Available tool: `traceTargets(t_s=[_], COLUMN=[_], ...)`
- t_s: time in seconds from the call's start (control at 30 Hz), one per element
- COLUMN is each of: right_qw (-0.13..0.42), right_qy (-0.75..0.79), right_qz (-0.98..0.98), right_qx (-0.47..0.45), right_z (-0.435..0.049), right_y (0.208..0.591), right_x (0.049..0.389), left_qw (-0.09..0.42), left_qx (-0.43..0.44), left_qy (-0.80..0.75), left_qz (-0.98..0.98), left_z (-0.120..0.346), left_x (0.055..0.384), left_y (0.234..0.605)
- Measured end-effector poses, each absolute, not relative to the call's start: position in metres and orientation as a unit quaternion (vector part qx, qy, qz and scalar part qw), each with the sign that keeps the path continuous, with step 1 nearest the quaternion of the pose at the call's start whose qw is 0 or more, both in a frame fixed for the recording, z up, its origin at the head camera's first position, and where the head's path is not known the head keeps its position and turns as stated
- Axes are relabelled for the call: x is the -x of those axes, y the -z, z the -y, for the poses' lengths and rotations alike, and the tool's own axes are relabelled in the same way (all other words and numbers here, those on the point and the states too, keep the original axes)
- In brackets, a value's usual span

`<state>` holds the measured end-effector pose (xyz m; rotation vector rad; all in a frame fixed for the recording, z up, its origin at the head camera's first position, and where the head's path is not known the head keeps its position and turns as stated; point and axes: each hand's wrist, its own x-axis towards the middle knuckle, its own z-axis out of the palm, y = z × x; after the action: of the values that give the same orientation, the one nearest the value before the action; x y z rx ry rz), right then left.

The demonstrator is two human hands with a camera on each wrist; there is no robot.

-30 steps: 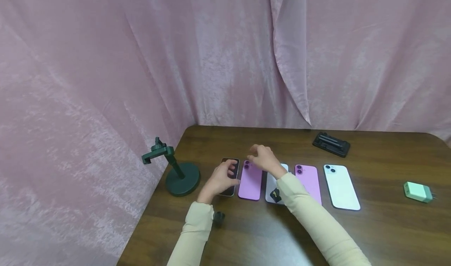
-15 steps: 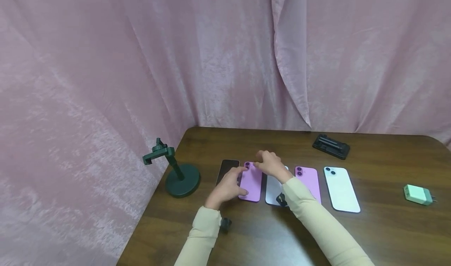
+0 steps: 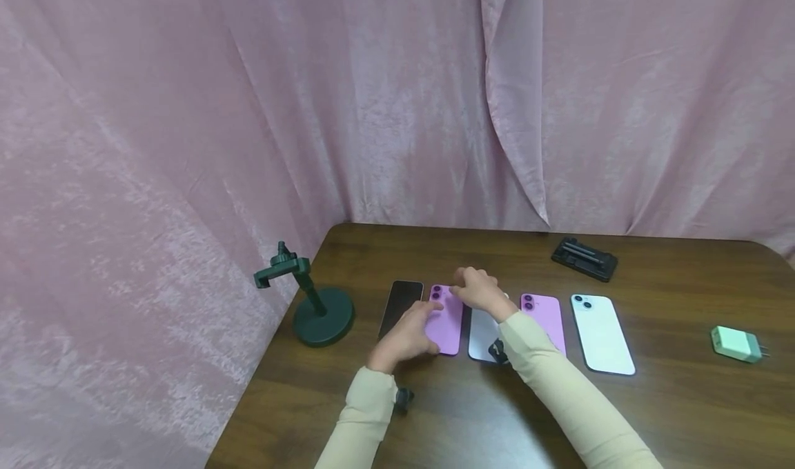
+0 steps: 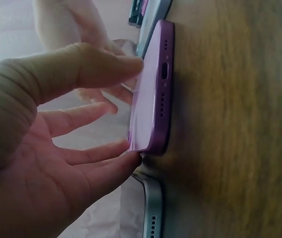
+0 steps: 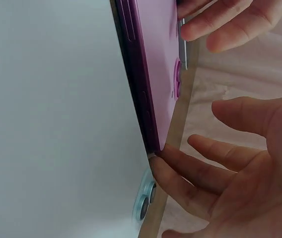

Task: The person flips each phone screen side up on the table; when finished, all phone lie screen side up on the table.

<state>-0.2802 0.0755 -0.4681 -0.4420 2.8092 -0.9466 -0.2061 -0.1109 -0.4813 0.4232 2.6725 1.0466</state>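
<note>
A purple phone (image 3: 444,327) lies back up between my two hands, second from the left in a row of phones. In the head view my left hand (image 3: 406,336) is at its left side; the left wrist view shows fingertips touching its edge and the thumb (image 4: 106,69) extended over its back. My right hand (image 3: 479,292) reaches across to the phone's far right corner, where fingertips (image 5: 163,171) touch it in the right wrist view. A dark phone (image 3: 400,302) lies to the left, partly covered by my left hand. On the right is a pale blue phone (image 3: 482,334), partly behind my right forearm.
Another purple phone (image 3: 542,317) and a white phone (image 3: 601,332) continue the row rightward. A green phone stand (image 3: 323,317) stands at the table's left edge. At the back lies a black folded holder (image 3: 584,256); a pale green charger (image 3: 738,343) sits far right.
My left hand has moved right, from over the dark phone to the purple phone's left side. My right hand has shifted slightly right and nearer along the purple phone's far end.
</note>
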Motion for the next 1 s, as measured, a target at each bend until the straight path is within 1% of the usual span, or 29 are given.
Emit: traceTargets(t_s=[0.27, 0.47, 0.7, 1.0], right_qw=[0.065, 0.082, 0.085, 0.097], right_qy=[0.316, 0.318, 0.304, 0.292], right_qz=[-0.935, -0.935, -0.941, -0.945], right_qx=[0.146, 0.133, 0.126, 0.113], right_z=[-0.071, -0.069, -0.063, -0.060], right_y=[0.470, 0.470, 0.471, 0.472], right_x=[0.285, 0.284, 0.286, 0.291], left_qw=[0.106, 0.104, 0.099, 0.102], left_qx=[-0.170, -0.176, -0.177, -0.156], left_qy=[-0.335, -0.324, -0.316, -0.321], left_qz=[-0.921, -0.924, -0.927, -0.928], left_z=[0.108, 0.108, 0.109, 0.108], left_x=[0.203, 0.201, 0.200, 0.197], left_y=[0.481, 0.483, 0.484, 0.482])
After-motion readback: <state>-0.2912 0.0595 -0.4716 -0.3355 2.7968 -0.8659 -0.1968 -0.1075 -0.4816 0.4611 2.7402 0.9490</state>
